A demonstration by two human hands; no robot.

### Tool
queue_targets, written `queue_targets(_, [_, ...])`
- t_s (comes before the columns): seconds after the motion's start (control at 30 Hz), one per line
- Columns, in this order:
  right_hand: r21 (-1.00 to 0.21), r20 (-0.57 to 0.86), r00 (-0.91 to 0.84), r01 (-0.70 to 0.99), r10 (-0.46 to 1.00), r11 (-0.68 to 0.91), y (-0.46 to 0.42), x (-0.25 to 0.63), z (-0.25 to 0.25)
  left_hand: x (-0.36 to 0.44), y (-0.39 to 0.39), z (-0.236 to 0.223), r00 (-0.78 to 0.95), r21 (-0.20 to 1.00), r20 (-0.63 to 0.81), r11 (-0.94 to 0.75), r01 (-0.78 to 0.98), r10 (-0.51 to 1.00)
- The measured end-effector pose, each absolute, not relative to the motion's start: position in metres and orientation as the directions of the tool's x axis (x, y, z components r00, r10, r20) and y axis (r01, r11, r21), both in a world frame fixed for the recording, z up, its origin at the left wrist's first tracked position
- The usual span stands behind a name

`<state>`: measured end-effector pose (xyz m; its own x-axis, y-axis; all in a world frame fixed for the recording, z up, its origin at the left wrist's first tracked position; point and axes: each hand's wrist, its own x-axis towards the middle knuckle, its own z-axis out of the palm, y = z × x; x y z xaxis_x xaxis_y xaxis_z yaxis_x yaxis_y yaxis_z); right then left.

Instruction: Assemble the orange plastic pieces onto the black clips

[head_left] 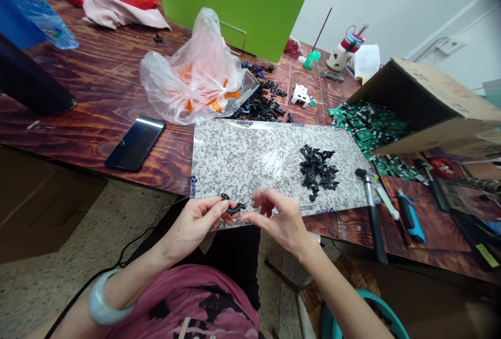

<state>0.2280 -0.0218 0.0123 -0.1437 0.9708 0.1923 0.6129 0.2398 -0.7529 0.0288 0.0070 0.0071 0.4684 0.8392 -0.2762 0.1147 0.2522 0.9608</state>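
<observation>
Seen from the person's own head, two bare forearms reached up from the bottom of the view over a pink printed top (188,302), with a pale, chunky bangle (105,298) on the left wrist. The left hand (194,229) pinched a small black plastic piece (234,208) between thumb and fingertips, holding it in front of the body, just over the near edge of a speckled grey board (235,161). The piece's long axis ran roughly side to side, with one end pointing right toward the right hand (278,221). That hand was open, its fingers loosely curved and its fingertips just beside the piece, though whether they touched it was hard to tell. Farther along the board lay a heap of black plastic parts (317,169). A hammer (373,219) and a blue utility knife (410,221) lay on the wood-grain table (97,88) to the right of the board. Farther away, a smartphone (135,143) lay to the left, and a clear plastic bag (195,73) sat beside a second heap of black parts (260,104). Green circuit boards (368,125) spilled from a tipped cardboard box (426,104) on the right, and a green panel (235,0) stood at the far edge
</observation>
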Motion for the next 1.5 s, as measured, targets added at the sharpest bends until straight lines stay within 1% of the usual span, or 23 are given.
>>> queue_targets(0.27, [-0.814, 0.119, -0.159, 0.549, 0.980, 0.188, -0.026, 0.217, 0.020, 0.029, 0.008, 0.006, 0.452, 0.966, -0.258, 0.229, 0.120, 0.854])
queue_targets(0.4, [-0.864, 0.047, -0.149, 0.490, 0.988, 0.115, -0.027, 0.213, 0.019, 0.028, 0.009, 0.002, 0.469, 0.969, -0.247, 0.216, 0.121, 0.848])
queue_targets(0.47, [-0.918, -0.029, -0.139, 0.396, 0.990, 0.029, -0.026, 0.211, 0.017, 0.028, 0.010, 0.002, 0.465, 0.970, -0.244, 0.216, 0.115, 0.851])
queue_targets(0.53, [-0.964, -0.120, -0.112, 0.250, 0.986, -0.089, -0.025, 0.209, 0.014, 0.028, 0.010, 0.002, 0.439, 0.972, -0.234, 0.216, 0.092, 0.867])
queue_targets(0.6, [-0.977, -0.196, -0.065, 0.097, 0.979, -0.189, -0.025, 0.203, 0.012, 0.031, 0.008, 0.002, 0.395, 0.975, -0.219, 0.218, 0.047, 0.892])
queue_targets(0.7, [-0.966, -0.252, 0.022, -0.066, 0.967, -0.250, -0.026, 0.191, 0.010, 0.038, 0.004, 0.003, 0.327, 0.974, -0.204, 0.224, -0.024, 0.923])
queue_targets(0.77, [-0.960, -0.262, 0.029, -0.107, 0.965, -0.258, -0.027, 0.185, 0.010, 0.041, 0.002, 0.003, 0.297, 0.975, -0.197, 0.219, -0.042, 0.934])
queue_targets(0.83, [-0.967, -0.246, 0.007, -0.066, 0.969, -0.245, -0.027, 0.186, 0.012, 0.042, 0.001, 0.004, 0.286, 0.978, -0.189, 0.205, -0.027, 0.940])
queue_targets(0.9, [-0.981, -0.189, 0.033, 0.042, 0.982, -0.190, -0.024, 0.192, 0.015, 0.040, 0.003, 0.006, 0.308, 0.983, -0.177, 0.181, 0.016, 0.935])
queue_targets(0.97, [-0.978, -0.099, 0.082, 0.176, 0.992, -0.112, -0.020, 0.199, 0.018, 0.036, 0.005, 0.008, 0.401, 0.986, -0.165, 0.149, 0.072, 0.901])
queue_targets(1.03, [-0.961, -0.038, 0.049, 0.272, 0.998, -0.050, -0.016, 0.205, 0.021, 0.031, 0.006, 0.008, 0.508, 0.986, -0.160, 0.116, 0.118, 0.846])
queue_targets(1.07, [-0.957, -0.030, 0.001, 0.290, 1.000, -0.029, -0.015, 0.205, 0.022, 0.029, 0.006, 0.008, 0.544, 0.986, -0.157, 0.097, 0.138, 0.824])
queue_targets(1.13, [-0.964, -0.046, -0.079, 0.264, 0.996, -0.024, -0.013, 0.204, 0.022, 0.027, 0.006, 0.006, 0.555, 0.983, -0.145, 0.055, 0.177, 0.819])
queue_targets(1.23, [-0.984, -0.074, -0.080, 0.168, 0.994, -0.060, -0.013, 0.199, 0.018, 0.026, 0.006, 0.001, 0.487, 0.974, -0.111, -0.002, 0.226, 0.866])
queue_targets(1.3, [-0.985, -0.066, -0.059, 0.161, 0.996, -0.056, -0.015, 0.197, 0.016, 0.027, 0.006, -0.002, 0.457, 0.972, -0.084, -0.029, 0.235, 0.886])
queue_targets(1.4, [-0.966, 0.001, -0.048, 0.257, 0.999, 0.014, -0.015, 0.195, 0.017, 0.029, 0.005, -0.002, 0.464, 0.969, -0.036, -0.083, 0.233, 0.885])
queue_targets(1.5, [-0.920, 0.102, -0.056, 0.374, 0.993, 0.116, -0.014, 0.193, 0.022, 0.031, 0.004, -0.001, 0.465, 0.960, 0.028, -0.153, 0.233, 0.885])
